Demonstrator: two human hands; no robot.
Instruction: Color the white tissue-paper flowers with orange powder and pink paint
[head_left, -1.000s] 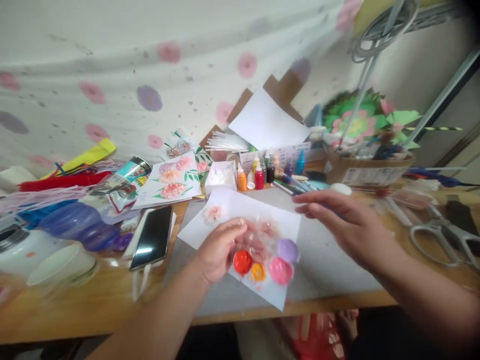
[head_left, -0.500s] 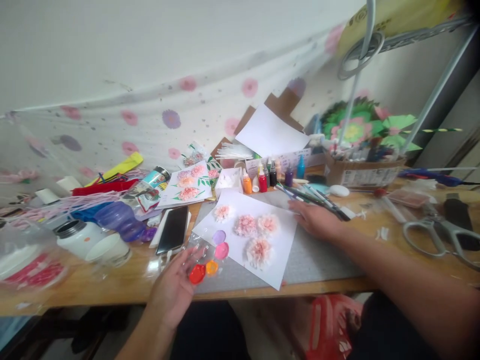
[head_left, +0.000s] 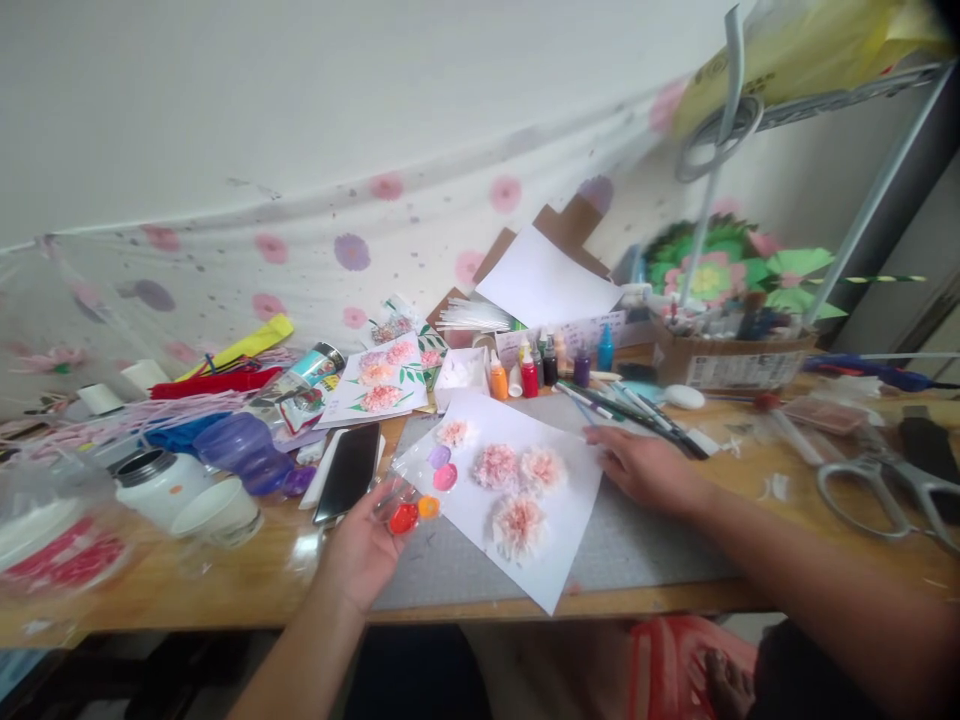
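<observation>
My left hand (head_left: 362, 550) holds a clear plastic paint palette (head_left: 424, 487) by its near corner; red, orange, pink and purple blobs sit in it. The palette rests at the left edge of a white sheet (head_left: 504, 495) bearing several pink tissue flowers (head_left: 519, 520). My right hand (head_left: 643, 467) lies flat, fingers spread, on the sheet's right edge, over the grey cutting mat (head_left: 637, 545). Paintbrushes (head_left: 637, 405) lie just beyond that hand.
A black phone (head_left: 349, 472) lies left of the palette. Small paint bottles (head_left: 551, 365) stand behind the sheet. A white jar (head_left: 159, 483), a purple bottle (head_left: 244, 448), a flower card (head_left: 379, 380) clutter the left. Scissors (head_left: 885, 485) lie at the right; a cardboard box (head_left: 731, 352) stands behind.
My left hand carried the palette off the flowers to the sheet's left edge. My right hand came down from mid-air onto the sheet's right side. The view pulled back.
</observation>
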